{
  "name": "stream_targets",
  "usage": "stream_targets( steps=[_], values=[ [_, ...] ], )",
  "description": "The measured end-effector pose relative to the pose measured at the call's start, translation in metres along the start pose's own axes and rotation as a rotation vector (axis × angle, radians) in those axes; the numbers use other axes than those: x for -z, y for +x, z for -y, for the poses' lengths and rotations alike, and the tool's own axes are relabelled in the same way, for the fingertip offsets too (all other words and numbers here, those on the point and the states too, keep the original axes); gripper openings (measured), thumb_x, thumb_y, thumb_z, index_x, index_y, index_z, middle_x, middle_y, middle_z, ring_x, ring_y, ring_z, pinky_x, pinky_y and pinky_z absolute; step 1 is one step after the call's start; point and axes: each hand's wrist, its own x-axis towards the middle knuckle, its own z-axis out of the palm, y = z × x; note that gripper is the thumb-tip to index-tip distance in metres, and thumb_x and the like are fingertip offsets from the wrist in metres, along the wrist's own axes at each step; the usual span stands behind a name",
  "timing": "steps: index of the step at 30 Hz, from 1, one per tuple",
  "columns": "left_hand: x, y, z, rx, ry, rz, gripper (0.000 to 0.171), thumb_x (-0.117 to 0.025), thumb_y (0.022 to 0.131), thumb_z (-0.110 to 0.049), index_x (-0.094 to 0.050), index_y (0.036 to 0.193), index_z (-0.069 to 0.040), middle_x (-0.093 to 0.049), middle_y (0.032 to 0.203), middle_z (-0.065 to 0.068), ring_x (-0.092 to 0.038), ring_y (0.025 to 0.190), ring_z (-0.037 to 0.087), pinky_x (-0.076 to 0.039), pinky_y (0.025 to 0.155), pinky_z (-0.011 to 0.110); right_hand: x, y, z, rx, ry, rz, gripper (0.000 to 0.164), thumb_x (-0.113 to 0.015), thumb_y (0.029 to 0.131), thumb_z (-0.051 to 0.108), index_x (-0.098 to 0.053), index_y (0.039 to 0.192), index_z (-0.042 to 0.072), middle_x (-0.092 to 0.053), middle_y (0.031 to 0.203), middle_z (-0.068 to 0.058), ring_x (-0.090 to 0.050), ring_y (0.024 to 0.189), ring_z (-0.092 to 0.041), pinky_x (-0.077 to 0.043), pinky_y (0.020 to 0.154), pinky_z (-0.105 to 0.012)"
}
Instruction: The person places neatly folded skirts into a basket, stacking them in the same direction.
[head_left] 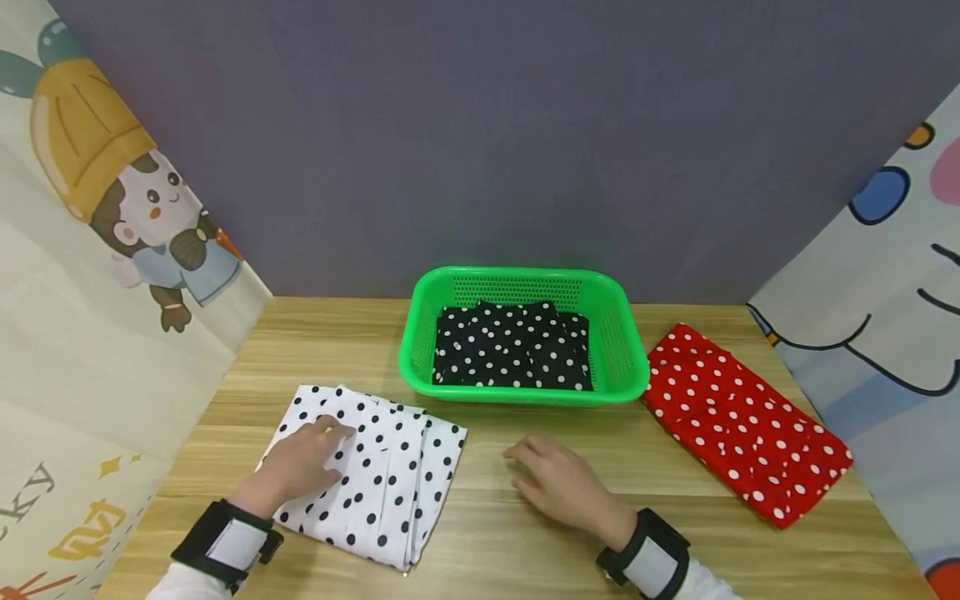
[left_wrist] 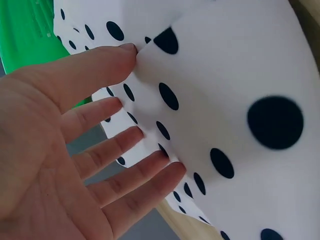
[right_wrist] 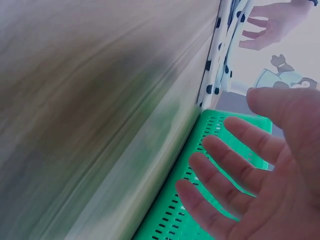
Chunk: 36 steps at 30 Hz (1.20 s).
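Observation:
A folded white cloth with black dots [head_left: 375,483] lies at the left of the table. Over its left part is my left hand [head_left: 303,462], fingers spread; in the left wrist view the fingertips [left_wrist: 172,172] are right at the dotted fabric [left_wrist: 210,115]. My right hand [head_left: 566,487] hovers over the wood right of that cloth, fingers loosely extended, holding nothing. Behind the hands stands a green plastic basket [head_left: 525,396], with a folded black cloth with white dots [head_left: 513,346] inside. The right wrist view shows the basket's perforated side [right_wrist: 175,215] beyond the right fingers.
A folded red cloth with white dots [head_left: 746,421] lies slantwise at the right, its upper corner beside the basket. The wooden table [head_left: 330,342] ends at a dark grey panel [head_left: 480,150] behind. Printed sheets [head_left: 90,375] border both sides.

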Motion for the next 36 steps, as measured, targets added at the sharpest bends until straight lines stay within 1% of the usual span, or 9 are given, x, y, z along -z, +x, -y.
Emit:
stream_targets(
  steps=[7, 13, 16, 20, 24, 32, 36],
  values=[
    [-0.004, 0.002, -0.018, -0.002, 0.004, 0.016, 0.058, -0.079, 0.065, -0.023, -0.060, 0.119, -0.010, -0.055, 0.115, 0.013, -0.058, 0.096, 0.030, -0.053, 0.071, 0.042, -0.001, 0.004, 0.007, 0.019, 0.013, 0.009, 0.035, -0.067, 0.080, 0.027, -0.062, 0.112, 0.014, -0.061, 0.105, 0.000, -0.059, 0.096, -0.014, -0.051, 0.082, -0.031],
    [-0.004, 0.004, -0.035, -0.015, -0.013, 0.022, 0.058, -0.079, 0.065, -0.026, -0.061, 0.118, -0.010, -0.056, 0.113, 0.011, -0.058, 0.095, 0.027, -0.053, 0.073, 0.040, -0.003, 0.010, 0.016, 0.080, 0.015, -0.001, 0.035, -0.067, 0.080, 0.026, -0.063, 0.113, 0.015, -0.061, 0.108, -0.001, -0.059, 0.098, -0.016, -0.051, 0.085, -0.033],
    [-0.004, 0.005, -0.044, -0.027, -0.027, 0.032, 0.059, -0.079, 0.066, -0.027, -0.061, 0.119, -0.010, -0.056, 0.112, 0.010, -0.057, 0.094, 0.026, -0.052, 0.073, 0.039, -0.005, 0.013, 0.021, 0.095, 0.019, 0.035, 0.036, -0.065, 0.082, 0.025, -0.062, 0.116, 0.015, -0.060, 0.113, -0.003, -0.057, 0.103, -0.017, -0.049, 0.087, -0.034],
    [-0.003, 0.006, -0.053, -0.036, -0.044, 0.049, 0.059, -0.078, 0.067, -0.029, -0.061, 0.120, -0.010, -0.056, 0.111, 0.009, -0.057, 0.092, 0.024, -0.052, 0.072, 0.037, -0.007, 0.015, 0.029, 0.096, 0.021, 0.109, 0.036, -0.062, 0.085, 0.028, -0.060, 0.119, 0.017, -0.057, 0.121, -0.005, -0.055, 0.109, -0.020, -0.048, 0.090, -0.036],
    [-0.004, 0.008, -0.060, -0.058, -0.056, 0.065, 0.059, -0.077, 0.069, -0.031, -0.060, 0.121, -0.009, -0.055, 0.111, 0.010, -0.056, 0.091, 0.024, -0.051, 0.071, 0.037, -0.011, 0.015, 0.033, 0.111, 0.006, 0.167, 0.038, -0.060, 0.087, 0.030, -0.058, 0.122, 0.017, -0.054, 0.127, -0.006, -0.053, 0.113, -0.022, -0.046, 0.094, -0.038],
    [-0.002, 0.006, -0.068, -0.088, -0.077, 0.092, 0.060, -0.076, 0.071, -0.032, -0.058, 0.123, -0.008, -0.055, 0.115, 0.012, -0.057, 0.096, 0.027, -0.051, 0.075, 0.040, -0.014, 0.010, 0.031, 0.084, -0.011, 0.199, 0.038, -0.060, 0.086, 0.028, -0.058, 0.123, 0.017, -0.052, 0.130, -0.008, -0.053, 0.113, -0.023, -0.047, 0.092, -0.038],
    [-0.001, 0.005, -0.071, -0.119, -0.098, 0.094, 0.059, -0.075, 0.072, -0.031, -0.058, 0.124, -0.008, -0.055, 0.115, 0.012, -0.057, 0.098, 0.026, -0.051, 0.077, 0.041, -0.012, 0.006, 0.028, 0.055, -0.019, 0.229, 0.037, -0.059, 0.087, 0.028, -0.059, 0.122, 0.017, -0.051, 0.130, -0.008, -0.053, 0.112, -0.024, -0.047, 0.091, -0.039]
  ],
)
